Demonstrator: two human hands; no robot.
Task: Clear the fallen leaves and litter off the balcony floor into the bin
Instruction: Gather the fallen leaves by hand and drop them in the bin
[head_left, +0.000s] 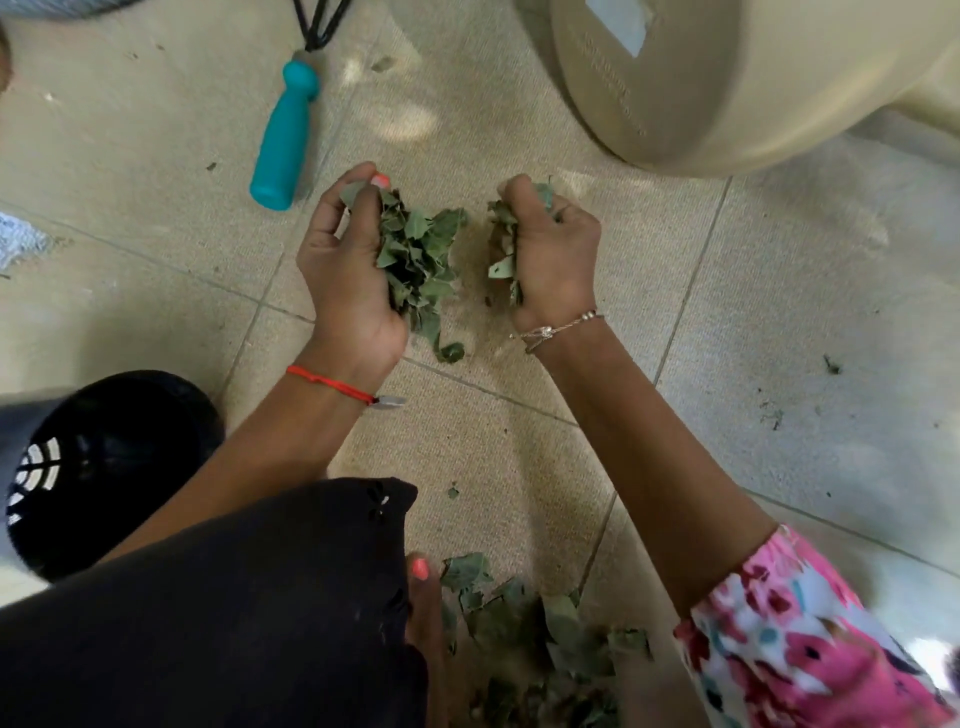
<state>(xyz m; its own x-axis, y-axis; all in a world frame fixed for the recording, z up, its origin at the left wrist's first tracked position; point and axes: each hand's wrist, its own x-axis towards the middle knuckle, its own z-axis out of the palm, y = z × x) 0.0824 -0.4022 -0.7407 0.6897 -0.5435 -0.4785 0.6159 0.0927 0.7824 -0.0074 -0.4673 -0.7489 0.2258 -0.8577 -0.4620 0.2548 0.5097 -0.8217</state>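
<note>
My left hand (345, 265) grips a big bunch of dry green leaves (418, 260) above the tiled floor. A smaller clump of leaves (503, 244) is clutched in my right hand (553, 254), a short gap to the right. Both hands are held side by side, fingers curled round their loads. A heap of fallen leaves (540, 644) lies on the floor near my foot at the bottom. The black slotted bin (104, 467) stands at the lower left, beside my left forearm.
A teal-handled garden tool (285, 140) lies on the floor at the upper left. A large beige plastic container (727, 78) fills the upper right. Small leaf crumbs (831, 364) dot the tiles on the right. My dark skirt (208, 623) covers the lower left.
</note>
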